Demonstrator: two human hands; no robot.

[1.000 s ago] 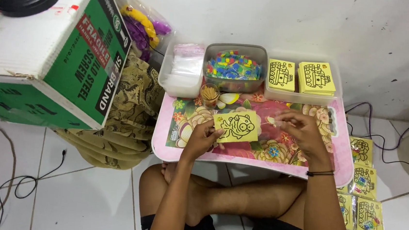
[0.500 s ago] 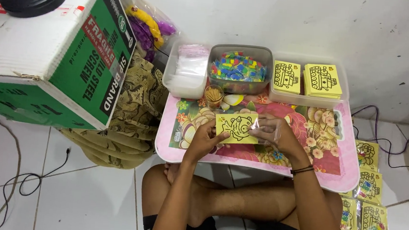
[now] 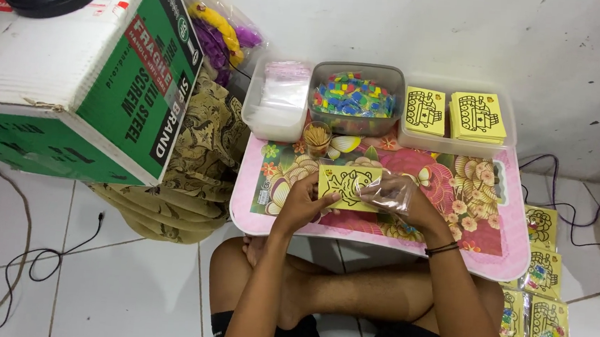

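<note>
White tiled floor, white wall, low pink flowery surface [image 3: 501, 241] over crossed legs. Left hand [image 3: 302, 203] closed on the edge of a yellow picture card [image 3: 347, 186], holding it flat just above the surface. Right hand [image 3: 411, 202] pinching a clear plastic bag [image 3: 387, 195] right beside the card, at its far end. Card not yet inside the bag, so probably one pack half done. Finished packs [image 3: 540, 294] on the floor past the right hand. More loose cards [image 3: 477, 117] in a tray beyond both hands, still to pack.
</note>
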